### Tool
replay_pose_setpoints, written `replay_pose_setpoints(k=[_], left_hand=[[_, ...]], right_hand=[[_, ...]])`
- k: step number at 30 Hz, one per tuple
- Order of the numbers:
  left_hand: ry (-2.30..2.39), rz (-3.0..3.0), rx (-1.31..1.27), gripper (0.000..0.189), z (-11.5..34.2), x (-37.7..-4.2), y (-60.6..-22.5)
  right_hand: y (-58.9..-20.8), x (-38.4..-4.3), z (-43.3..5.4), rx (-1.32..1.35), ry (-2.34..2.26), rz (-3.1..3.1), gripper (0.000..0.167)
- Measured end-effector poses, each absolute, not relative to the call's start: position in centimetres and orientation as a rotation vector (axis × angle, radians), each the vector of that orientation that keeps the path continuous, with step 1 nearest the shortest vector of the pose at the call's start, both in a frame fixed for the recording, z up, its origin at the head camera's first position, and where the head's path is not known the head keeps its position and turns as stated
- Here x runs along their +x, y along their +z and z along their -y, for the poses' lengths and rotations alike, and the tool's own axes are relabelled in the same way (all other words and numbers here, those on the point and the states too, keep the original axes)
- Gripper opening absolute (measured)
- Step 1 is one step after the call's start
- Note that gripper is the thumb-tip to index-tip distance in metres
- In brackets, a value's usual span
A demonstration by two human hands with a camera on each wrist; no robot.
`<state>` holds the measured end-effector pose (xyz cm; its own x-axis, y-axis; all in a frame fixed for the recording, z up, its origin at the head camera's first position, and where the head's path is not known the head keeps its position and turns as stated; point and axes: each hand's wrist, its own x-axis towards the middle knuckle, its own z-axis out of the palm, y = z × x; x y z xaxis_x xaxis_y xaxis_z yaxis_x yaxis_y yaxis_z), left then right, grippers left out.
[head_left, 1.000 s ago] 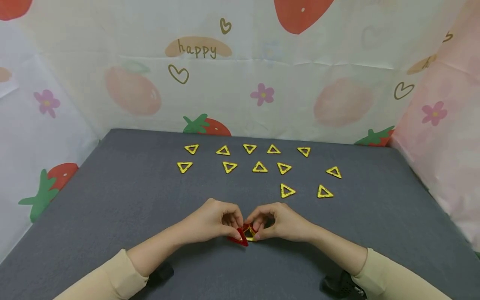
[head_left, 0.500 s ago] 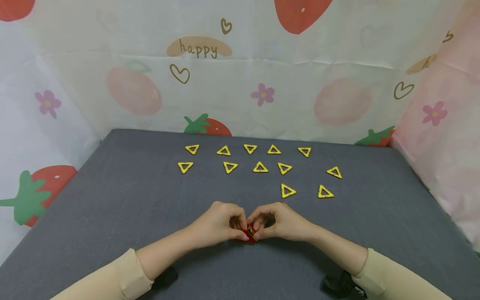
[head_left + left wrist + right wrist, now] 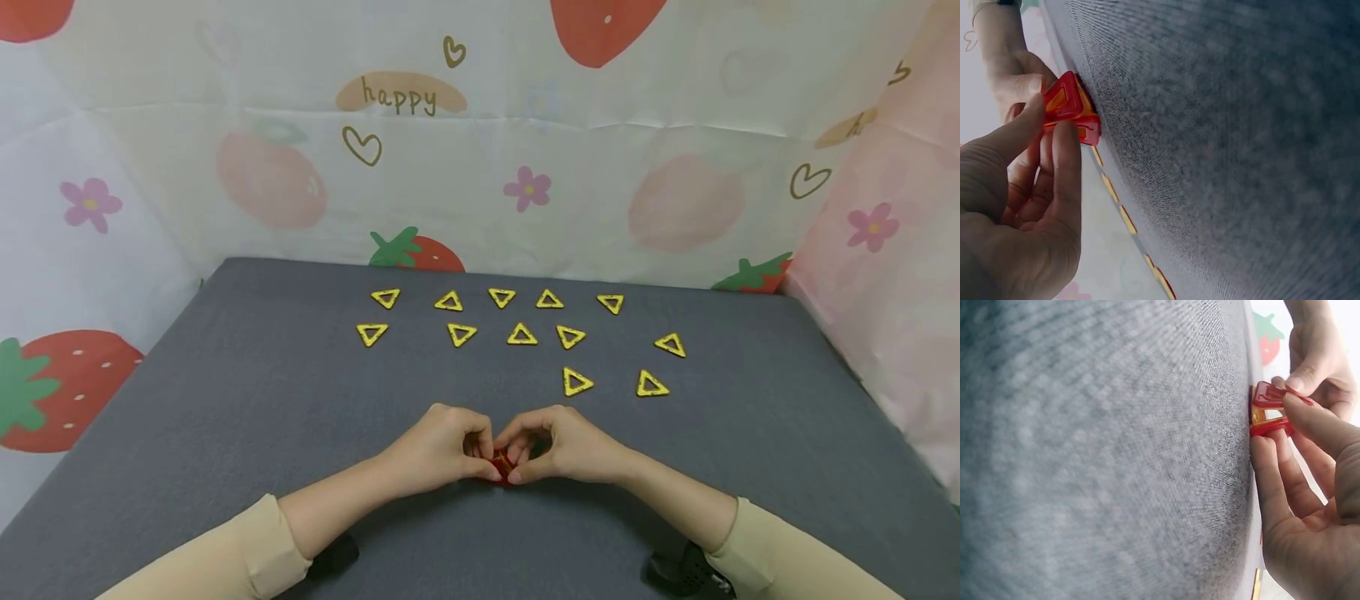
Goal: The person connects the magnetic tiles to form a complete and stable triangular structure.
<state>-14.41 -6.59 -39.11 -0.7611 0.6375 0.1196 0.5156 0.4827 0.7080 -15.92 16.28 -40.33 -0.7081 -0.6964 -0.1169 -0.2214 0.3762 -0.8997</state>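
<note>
Between my fingertips, low in the middle of the head view, stands a small block of red triangle pieces (image 3: 503, 467). In the left wrist view a red triangle (image 3: 1065, 100) leans up at a slant, with yellow-orange showing behind it. The right wrist view shows another red piece (image 3: 1269, 427) below, with a yellow part (image 3: 1259, 417) between the reds. My left hand (image 3: 442, 450) pinches the block from the left with thumb and fingers. My right hand (image 3: 567, 446) pinches it from the right. Fingers hide much of how the pieces join.
Several flat yellow triangle frames (image 3: 567, 382) lie in loose rows farther back on the dark grey tabletop (image 3: 262, 400). A printed cloth (image 3: 465, 192) hangs behind the table and along its sides. Dark devices (image 3: 667, 573) sit under both wrists.
My left hand has moved slightly right, bringing its red triangle against the piece in my right hand. The gap between them has closed, and the yellow base is now mostly covered.
</note>
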Motion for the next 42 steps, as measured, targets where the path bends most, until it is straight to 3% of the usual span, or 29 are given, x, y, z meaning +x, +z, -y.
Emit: replay_pose_setpoints(k=[9,19,42], left_hand=[[1.146,-2.549,1.016,0.021,6.5,-14.7,-39.4],[1.177,-2.390,0.862,0.015,7.8,-15.2,-39.2],[1.105,-2.403,0.883,0.017,7.4,-15.2,-39.4]], right_hand=[[-40.1,-15.6,-16.0,-0.806,-1.267,-2.235,0.034],[-40.0,-15.4,-15.5,-0.878,-1.215,-2.312,0.037],[-40.1,-15.4,-15.6,-0.880,-1.207,-2.321,0.037]])
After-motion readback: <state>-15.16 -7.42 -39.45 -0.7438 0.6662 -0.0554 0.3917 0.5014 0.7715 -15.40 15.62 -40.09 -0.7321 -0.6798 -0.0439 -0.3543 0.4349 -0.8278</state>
